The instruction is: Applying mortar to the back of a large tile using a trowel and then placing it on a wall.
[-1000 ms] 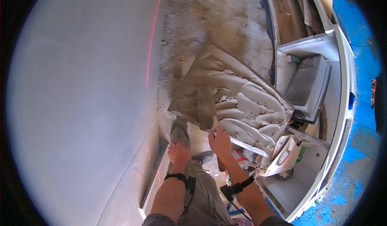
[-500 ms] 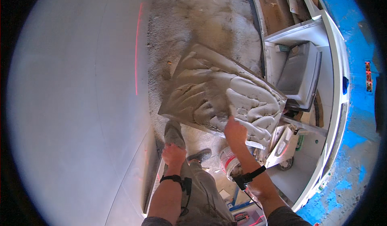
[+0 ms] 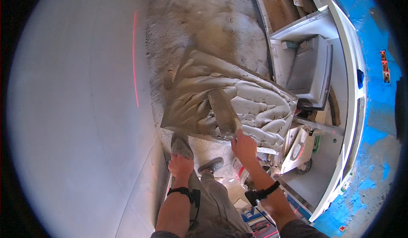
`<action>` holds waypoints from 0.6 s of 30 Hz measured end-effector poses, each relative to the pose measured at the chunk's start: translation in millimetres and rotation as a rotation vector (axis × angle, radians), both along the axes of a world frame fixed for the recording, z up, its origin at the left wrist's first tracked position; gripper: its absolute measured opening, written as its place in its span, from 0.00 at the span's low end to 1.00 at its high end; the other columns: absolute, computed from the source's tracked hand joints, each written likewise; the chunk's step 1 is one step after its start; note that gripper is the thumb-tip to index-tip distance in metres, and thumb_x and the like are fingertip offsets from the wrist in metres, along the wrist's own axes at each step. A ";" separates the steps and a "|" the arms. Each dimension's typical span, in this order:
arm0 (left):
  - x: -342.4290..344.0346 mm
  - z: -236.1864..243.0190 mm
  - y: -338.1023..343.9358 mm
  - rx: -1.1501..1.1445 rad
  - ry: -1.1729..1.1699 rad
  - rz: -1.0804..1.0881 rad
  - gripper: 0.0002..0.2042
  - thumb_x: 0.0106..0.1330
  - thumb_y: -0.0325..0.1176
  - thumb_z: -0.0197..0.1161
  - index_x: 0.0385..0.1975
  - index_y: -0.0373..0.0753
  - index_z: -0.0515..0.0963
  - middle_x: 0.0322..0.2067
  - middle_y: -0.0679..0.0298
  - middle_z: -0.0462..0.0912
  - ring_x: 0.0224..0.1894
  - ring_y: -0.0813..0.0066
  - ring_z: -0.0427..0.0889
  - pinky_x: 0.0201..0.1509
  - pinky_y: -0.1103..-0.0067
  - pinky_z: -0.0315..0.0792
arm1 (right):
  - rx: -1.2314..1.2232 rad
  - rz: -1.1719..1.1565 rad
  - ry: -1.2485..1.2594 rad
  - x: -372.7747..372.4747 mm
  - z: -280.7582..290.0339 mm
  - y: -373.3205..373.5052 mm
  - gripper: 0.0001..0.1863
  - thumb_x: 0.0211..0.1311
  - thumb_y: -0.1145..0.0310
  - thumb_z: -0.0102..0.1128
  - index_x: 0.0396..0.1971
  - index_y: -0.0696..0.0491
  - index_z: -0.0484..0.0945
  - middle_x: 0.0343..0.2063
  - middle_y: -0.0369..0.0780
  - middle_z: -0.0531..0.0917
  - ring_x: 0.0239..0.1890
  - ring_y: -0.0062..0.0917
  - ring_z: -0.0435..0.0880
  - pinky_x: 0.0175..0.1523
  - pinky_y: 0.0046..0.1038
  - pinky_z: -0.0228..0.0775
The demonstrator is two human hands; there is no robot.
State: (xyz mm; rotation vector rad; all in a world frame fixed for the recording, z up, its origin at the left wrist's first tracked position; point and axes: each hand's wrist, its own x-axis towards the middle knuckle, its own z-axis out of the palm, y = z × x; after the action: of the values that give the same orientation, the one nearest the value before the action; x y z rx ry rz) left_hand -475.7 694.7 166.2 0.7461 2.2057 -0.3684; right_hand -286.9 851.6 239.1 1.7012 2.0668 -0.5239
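A rectangular slab [image 3: 170,118], probably a tile, is coated with ridged grey mortar [image 3: 259,104]. My right hand [image 3: 245,148] is closed around the pale handle of a trowel [image 3: 224,110] at the slab's near edge. The trowel's long flat blade lies on the mortar, pointing away and to the left. My left hand [image 3: 181,166] is curled into a fist by the slab's near left corner. A grey, dusty shape [image 3: 181,145] extends beyond its knuckles; I cannot make out whether the fist grips it.
A smooth grey wall panel [image 3: 72,102] with a red laser line fills the left. On the right stands a white open-fronted cabinet [image 3: 343,89] holding a grey plastic tub [image 3: 304,68]. A bucket [image 3: 242,174] sits behind my right wrist. Dusty flooring [image 3: 212,12] stretches ahead.
The trowel's blade, blurred earlier, now shows clearly on the mortar. My right hand has shifted slightly nearer to me. The whole view has shifted a little.
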 end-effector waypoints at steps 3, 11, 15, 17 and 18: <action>4.3 -5.0 -0.6 0.032 0.034 -0.047 0.21 0.57 0.45 0.61 0.43 0.35 0.80 0.48 0.51 0.79 0.47 0.50 0.83 0.50 0.61 0.78 | -0.017 -0.072 0.082 -34.6 -2.4 47.3 0.17 0.60 0.60 0.57 0.43 0.54 0.75 0.26 0.53 0.84 0.35 0.47 0.87 0.41 0.48 0.79; 7.0 -13.5 -7.8 0.012 0.042 -0.069 0.22 0.56 0.46 0.62 0.44 0.36 0.80 0.48 0.50 0.79 0.47 0.50 0.83 0.49 0.62 0.79 | -0.005 0.061 0.084 -63.8 -32.1 99.4 0.15 0.62 0.63 0.54 0.43 0.57 0.74 0.29 0.54 0.84 0.35 0.50 0.86 0.42 0.51 0.77; 5.3 -17.4 -8.3 0.056 0.073 -0.052 0.22 0.56 0.46 0.62 0.45 0.37 0.81 0.49 0.50 0.79 0.47 0.50 0.83 0.49 0.62 0.79 | 0.021 -0.198 0.135 -57.9 -33.6 65.5 0.13 0.62 0.65 0.54 0.42 0.57 0.74 0.29 0.52 0.85 0.36 0.49 0.86 0.41 0.51 0.78; 12.4 -11.7 5.2 -0.030 0.002 -0.084 0.23 0.59 0.50 0.59 0.42 0.35 0.82 0.49 0.48 0.81 0.46 0.50 0.84 0.50 0.61 0.79 | -0.010 -0.103 0.208 -53.7 -49.0 49.6 0.12 0.63 0.65 0.52 0.42 0.56 0.74 0.29 0.51 0.85 0.34 0.48 0.87 0.39 0.51 0.78; 9.5 -11.2 4.7 -0.032 0.004 -0.091 0.23 0.59 0.50 0.59 0.42 0.35 0.82 0.49 0.48 0.81 0.46 0.50 0.84 0.50 0.61 0.79 | -0.010 -0.110 0.209 -55.9 -43.8 43.7 0.12 0.63 0.65 0.52 0.42 0.56 0.74 0.29 0.51 0.85 0.34 0.48 0.87 0.39 0.51 0.78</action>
State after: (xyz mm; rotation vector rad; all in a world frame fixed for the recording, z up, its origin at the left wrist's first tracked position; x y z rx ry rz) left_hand -466.2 699.4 155.0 0.8311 2.1693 -0.4497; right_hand -342.8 895.3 195.3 1.8304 2.1141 -0.7761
